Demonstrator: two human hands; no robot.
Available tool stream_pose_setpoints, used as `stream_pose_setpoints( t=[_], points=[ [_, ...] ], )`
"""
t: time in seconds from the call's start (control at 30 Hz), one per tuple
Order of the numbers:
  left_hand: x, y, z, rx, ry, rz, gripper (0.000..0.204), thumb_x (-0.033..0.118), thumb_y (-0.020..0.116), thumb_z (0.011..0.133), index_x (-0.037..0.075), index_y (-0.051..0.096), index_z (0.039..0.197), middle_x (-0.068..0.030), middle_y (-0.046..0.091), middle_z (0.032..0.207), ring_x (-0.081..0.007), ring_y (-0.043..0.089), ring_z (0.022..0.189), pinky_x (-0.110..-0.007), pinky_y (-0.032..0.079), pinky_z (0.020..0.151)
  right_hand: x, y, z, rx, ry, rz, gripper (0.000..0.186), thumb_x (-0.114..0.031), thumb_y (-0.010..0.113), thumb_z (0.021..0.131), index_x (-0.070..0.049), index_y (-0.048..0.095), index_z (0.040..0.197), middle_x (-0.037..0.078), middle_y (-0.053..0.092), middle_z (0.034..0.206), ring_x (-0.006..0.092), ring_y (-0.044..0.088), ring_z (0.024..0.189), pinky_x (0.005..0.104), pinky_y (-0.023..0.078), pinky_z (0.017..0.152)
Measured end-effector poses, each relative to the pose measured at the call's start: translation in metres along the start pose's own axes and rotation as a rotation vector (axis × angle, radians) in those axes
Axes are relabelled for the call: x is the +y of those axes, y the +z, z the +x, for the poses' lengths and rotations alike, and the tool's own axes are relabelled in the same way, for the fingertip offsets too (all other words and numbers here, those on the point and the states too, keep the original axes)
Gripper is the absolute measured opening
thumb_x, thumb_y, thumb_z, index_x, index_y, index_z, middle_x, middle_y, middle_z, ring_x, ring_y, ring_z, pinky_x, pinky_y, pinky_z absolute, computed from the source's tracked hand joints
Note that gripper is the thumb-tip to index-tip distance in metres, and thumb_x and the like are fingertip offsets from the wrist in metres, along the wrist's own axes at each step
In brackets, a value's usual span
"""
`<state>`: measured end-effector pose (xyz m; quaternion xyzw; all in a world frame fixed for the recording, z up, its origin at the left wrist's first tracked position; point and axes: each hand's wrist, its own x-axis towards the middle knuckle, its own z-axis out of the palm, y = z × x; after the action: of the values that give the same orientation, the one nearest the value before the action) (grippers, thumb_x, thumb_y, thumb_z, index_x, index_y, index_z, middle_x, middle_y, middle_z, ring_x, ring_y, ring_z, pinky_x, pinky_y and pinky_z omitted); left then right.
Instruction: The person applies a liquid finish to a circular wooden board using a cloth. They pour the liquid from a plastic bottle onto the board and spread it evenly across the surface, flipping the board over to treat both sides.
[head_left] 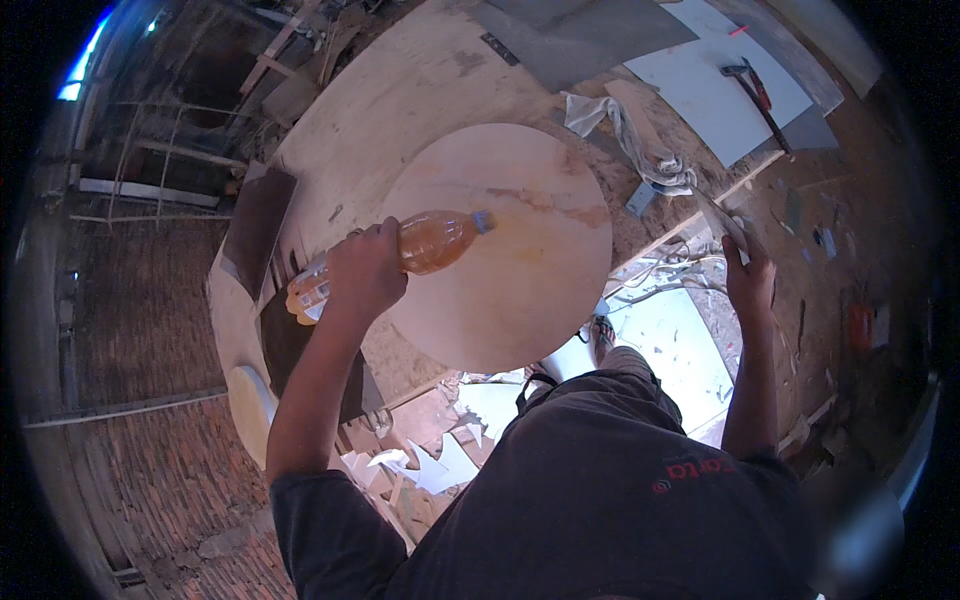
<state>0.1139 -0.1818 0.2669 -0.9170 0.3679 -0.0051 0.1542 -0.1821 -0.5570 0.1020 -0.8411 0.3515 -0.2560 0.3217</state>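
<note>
Here in the head view, the left hand [367,268] is gripping a bottle [432,243] of amber liquid, fingers closing around its middle, and its blue cap is pointing rightward over the round board [490,320]! Over on the right, the right hand [752,280] is clasping a thin flat piece [718,217], while a crumpled whitish cloth [622,125] is lying nearby.
</note>
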Motion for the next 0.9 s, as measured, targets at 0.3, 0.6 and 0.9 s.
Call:
stream_pose_setpoints(
  t=[0.3, 0.6, 0.9],
  points=[
    [-0.037, 0.016, -0.001, -0.018, -0.022, 0.004, 0.033, 0.013, 0.075, 0.071, 0.008, 0.059, 0.099, -0.0116, 0.07, 0.09, -0.0329, 0.07, 0.087, -0.049, 0.055, 0.072, -0.036, 0.015, -0.033, 0.003, 0.1, -0.01, 0.035, -0.027, 0.065, 0.092, 0.0, 0.068, 0.114, 0.022, 0.071, 0.104, 0.0331, 0.069, 0.102, 0.0407, 0.051, 0.086],
    [-0.135, 0.058, -0.018, -0.024, -0.092, -0.028, 0.036, 0.016, 0.074, 0.071, 0.009, 0.061, 0.104, -0.0146, 0.072, 0.09, -0.0359, 0.07, 0.089, -0.049, 0.056, 0.075, -0.103, 0.065, -0.087, 0.035, 0.322, 0.773, 0.025, -0.019, 0.067, 0.094, -0.001, 0.068, 0.112, 0.005, 0.07, 0.102, 0.0151, 0.068, 0.088, 0.0299, 0.053, 0.077],
    [-0.151, 0.087, -0.03, 0.041, -0.038, -0.527, 0.041, 0.021, 0.076, 0.068, 0.007, 0.064, 0.105, -0.0188, 0.071, 0.095, -0.0396, 0.068, 0.094, -0.048, 0.055, 0.081, -0.255, 0.153, -0.115, -0.249, -0.43, 0.127, 0.06, 0.012, 0.055, 0.078, -0.009, 0.059, 0.133, 0.017, 0.062, 0.126, 0.0352, 0.057, 0.119, 0.0444, 0.047, 0.102]
  ],
)
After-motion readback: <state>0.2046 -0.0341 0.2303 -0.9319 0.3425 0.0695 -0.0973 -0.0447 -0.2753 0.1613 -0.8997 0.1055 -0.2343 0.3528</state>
